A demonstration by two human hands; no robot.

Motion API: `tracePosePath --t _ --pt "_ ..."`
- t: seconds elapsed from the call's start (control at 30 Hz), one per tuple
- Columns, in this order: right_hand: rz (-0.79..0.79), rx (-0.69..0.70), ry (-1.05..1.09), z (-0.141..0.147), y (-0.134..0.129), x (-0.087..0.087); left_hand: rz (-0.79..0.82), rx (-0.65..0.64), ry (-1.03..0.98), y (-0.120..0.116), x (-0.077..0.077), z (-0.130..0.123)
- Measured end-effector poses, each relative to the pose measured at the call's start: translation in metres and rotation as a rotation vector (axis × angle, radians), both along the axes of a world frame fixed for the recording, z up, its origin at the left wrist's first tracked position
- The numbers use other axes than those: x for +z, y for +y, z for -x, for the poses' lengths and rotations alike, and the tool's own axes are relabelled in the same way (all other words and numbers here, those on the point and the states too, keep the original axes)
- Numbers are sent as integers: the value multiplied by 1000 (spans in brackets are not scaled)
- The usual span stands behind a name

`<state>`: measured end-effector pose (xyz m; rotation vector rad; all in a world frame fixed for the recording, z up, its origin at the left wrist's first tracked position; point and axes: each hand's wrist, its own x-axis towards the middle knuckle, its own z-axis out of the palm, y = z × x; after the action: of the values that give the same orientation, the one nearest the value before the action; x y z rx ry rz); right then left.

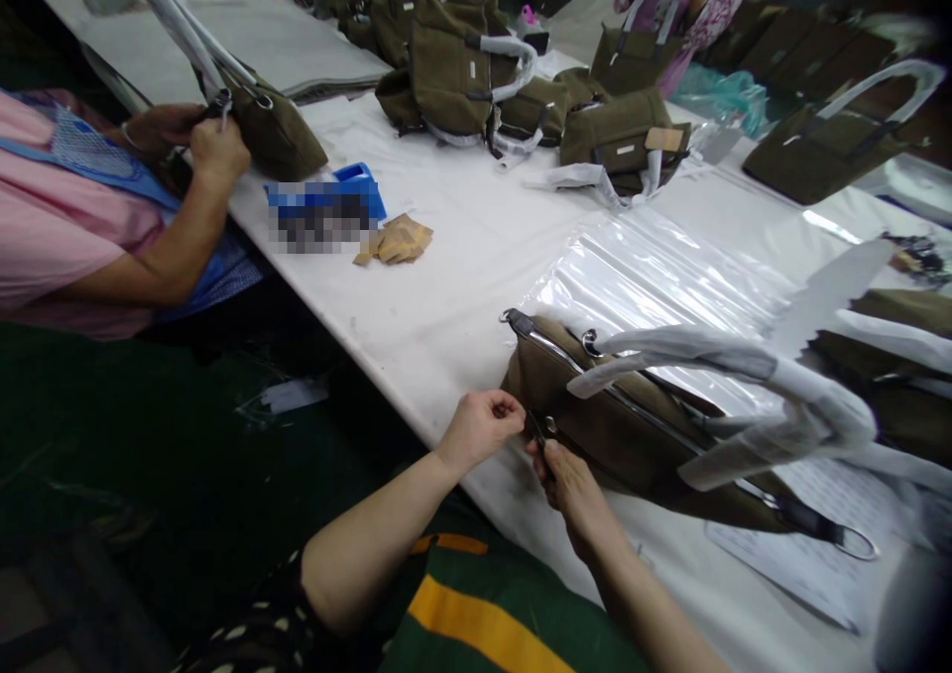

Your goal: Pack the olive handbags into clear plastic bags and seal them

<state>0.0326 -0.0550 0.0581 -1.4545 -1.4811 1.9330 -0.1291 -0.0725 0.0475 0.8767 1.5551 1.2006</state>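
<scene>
One view, from the head camera. The left hand [480, 430] and right hand [569, 490] were both at one end of an olive canvas tote bag [617, 425]. The bag lay on its side by the near edge of the white surface [446, 326], across a clear plastic sheet [654, 277] and a written paper sheet [803, 544]. Both hands were nearly closed, with fingertips [510, 410] meeting at a small dark tab [536, 430] beside a metal ring [551, 424]; the tab was too small to identify further. The bag's film-wrapped handles [714, 376] arched toward the right side of the surface.

At the left edge of the surface, a co-worker's pink sleeve [74, 257] was visible, and that person's two hands [178, 133] gripped the strap fitting of a similar bag [275, 133]. Nearby stood a blue container [357, 192], partly blurred, with a crumpled tan packet [402, 240] just beside it. Several more olive bags [521, 88] lay toward the far end. At the far edge, a second co-worker in a floral top [684, 9] held another bag [636, 58].
</scene>
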Motion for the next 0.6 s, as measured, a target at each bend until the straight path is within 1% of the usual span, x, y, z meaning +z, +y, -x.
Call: tracePosePath --t 0.2,0.33,0.4,0.53,0.6 --pt "17 -24 4 2 0 0 -10 -6 -40 -2 -4 0" --pt "54 -61 11 5 -1 2 -30 24 -44 -3 -1 -2" --pt "45 -61 4 6 -2 2 -53 53 29 -4 3 -4" --pt "40 -66 2 6 -3 5 -91 98 298 -7 7 -5" --pt "44 -74 3 6 -3 7 -109 102 375 -9 7 -6"
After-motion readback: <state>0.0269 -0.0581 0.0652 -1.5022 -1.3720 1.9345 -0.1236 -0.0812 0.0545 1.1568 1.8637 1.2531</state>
